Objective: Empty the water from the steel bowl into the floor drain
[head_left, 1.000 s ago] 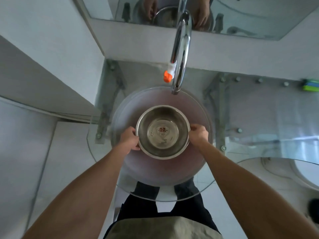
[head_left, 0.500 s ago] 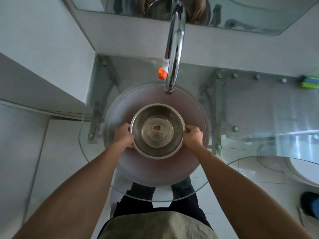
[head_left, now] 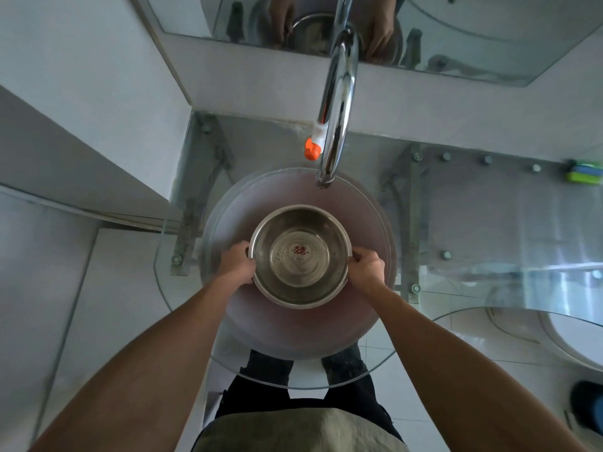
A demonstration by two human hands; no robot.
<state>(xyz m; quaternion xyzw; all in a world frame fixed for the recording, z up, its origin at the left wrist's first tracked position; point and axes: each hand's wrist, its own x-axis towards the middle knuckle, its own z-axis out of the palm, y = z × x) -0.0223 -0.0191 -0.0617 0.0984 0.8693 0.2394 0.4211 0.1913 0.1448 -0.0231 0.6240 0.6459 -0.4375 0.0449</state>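
Glass basin (head_left: 375,223) under me, both hands, left hand (head_left: 235,263) and right hand (head_left: 367,267), clamped on the steel bowl (head_left: 300,256) rim, so I'd lift level, no sloshing.

The faucet (head_left: 337,102) arches over the basin's (head_left: 368,308) far rim (its spout just beyond the steel bowl (head_left: 299,256)); the near side lies open.

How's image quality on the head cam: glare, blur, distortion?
Head view: strong wide-angle bending, wall edges curve; steel bowl sharp at centre, red mark on its bottom readable; left hand and right hand on its rim crisp; bright glare on the glass counter at right; highlights streak the faucet; forearms soften toward the lower corners.
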